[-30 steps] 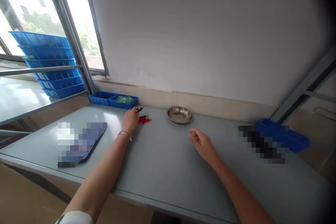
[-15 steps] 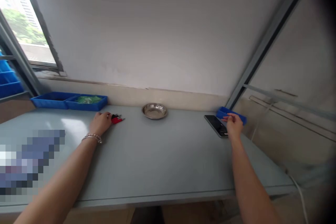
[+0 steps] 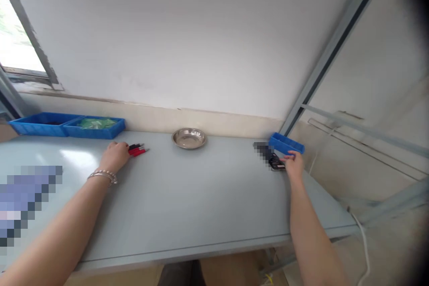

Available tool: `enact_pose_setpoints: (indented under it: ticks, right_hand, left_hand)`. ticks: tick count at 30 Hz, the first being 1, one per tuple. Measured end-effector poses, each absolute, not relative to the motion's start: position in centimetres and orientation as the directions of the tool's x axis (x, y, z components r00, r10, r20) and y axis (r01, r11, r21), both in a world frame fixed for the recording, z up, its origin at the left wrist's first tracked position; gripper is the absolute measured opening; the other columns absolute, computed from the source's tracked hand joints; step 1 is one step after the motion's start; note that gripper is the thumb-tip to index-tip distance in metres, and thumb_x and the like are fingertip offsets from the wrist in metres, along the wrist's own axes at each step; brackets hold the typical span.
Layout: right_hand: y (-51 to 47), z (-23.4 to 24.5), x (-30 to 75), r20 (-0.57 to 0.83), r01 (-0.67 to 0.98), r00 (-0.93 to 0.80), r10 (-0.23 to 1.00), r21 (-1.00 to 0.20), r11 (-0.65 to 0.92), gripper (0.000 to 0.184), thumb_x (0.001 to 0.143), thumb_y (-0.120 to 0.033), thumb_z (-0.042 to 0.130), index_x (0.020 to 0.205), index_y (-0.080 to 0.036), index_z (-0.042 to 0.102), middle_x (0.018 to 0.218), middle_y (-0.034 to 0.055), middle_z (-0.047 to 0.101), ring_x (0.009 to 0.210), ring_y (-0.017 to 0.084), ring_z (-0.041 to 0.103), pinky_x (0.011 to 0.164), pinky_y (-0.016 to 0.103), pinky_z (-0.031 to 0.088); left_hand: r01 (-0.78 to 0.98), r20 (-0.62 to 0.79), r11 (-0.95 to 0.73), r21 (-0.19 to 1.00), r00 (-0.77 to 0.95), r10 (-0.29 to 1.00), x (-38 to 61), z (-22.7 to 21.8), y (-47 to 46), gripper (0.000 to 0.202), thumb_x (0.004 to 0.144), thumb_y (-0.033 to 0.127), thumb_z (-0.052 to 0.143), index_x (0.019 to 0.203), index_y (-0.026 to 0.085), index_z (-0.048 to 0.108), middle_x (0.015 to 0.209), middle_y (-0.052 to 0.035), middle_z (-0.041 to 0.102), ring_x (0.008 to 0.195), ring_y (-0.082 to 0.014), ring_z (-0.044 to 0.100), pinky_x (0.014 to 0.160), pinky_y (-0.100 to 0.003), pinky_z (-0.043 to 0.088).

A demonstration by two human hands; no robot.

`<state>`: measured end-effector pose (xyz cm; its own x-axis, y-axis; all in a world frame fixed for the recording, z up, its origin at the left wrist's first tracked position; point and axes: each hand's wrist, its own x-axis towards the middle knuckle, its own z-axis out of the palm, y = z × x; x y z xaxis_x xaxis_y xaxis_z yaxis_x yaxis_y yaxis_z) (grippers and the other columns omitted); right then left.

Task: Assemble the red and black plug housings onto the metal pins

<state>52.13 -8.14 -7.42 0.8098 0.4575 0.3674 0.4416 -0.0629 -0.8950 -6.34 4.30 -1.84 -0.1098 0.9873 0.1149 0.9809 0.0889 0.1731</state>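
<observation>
My left hand [image 3: 115, 157], with a bracelet at its wrist, rests on the left part of the table. Its fingers are curled around the rear ends of several slim, pen-like tools [image 3: 136, 149], red and black with pale metal tips pointing right. Their exact kind is too small to make out. At the right, my right hand [image 3: 295, 166] is beside the lower end of a dark phone [image 3: 276, 163], which is partly blurred out. One finger stretches toward the phone and another reaches up near a small blue bin [image 3: 286, 145]. Nothing shows in this hand.
A round steel dish [image 3: 189, 139] stands near the wall. Two joined blue trays [image 3: 95, 132] are at the back left, one with green plastic packets [image 3: 97, 123]. A blurred-out flat item [image 3: 28, 196] lies at the left. A metal frame post [image 3: 330, 60] rises at the right.
The view has shifted slightly, moving everything a little left in the picture. My right hand has come down a bit, its fingers now lower beside the phone. My left hand stays at the pen-like tools.
</observation>
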Motion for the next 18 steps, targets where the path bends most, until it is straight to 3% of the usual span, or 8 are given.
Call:
enact_pose_setpoints:
  ticks: [10, 18]
  right_hand:
    - [-7.81, -7.34, 51.58, 0.281, 0.353, 0.834, 0.475, -0.933, -0.067, 0.023, 0.066, -0.033, 0.041, 0.084, -0.02, 0.046, 0.066, -0.0022, 0.051, 0.058, 0.017, 0.061, 0.051, 0.027, 0.041]
    - [-7.93, -7.48, 51.62, 0.307, 0.368, 0.833, 0.461, -0.929, -0.046, 0.025, 0.071, -0.038, 0.041, 0.087, -0.02, 0.047, 0.07, -0.0014, 0.051, 0.061, 0.017, 0.061, 0.056, 0.028, 0.042]
  left_hand:
    - [0.984, 0.163, 0.062, 0.169, -0.09, 0.982, -6.07, -2.25, 4.18, 0.022, 0.079, 0.019, 0.042, 0.092, 0.009, 0.057, 0.101, -0.02, 0.052, 0.088, -0.0287, 0.058, 0.074, -0.037, 0.045]
    - [0.975, 0.211, 0.06, 0.216, -0.106, 0.972, -5.61, -2.76, 4.41, 0.016, 0.079, 0.017, 0.038, 0.078, 0.015, 0.053, 0.088, -0.0145, 0.053, 0.087, -0.0278, 0.058, 0.071, -0.041, 0.049]
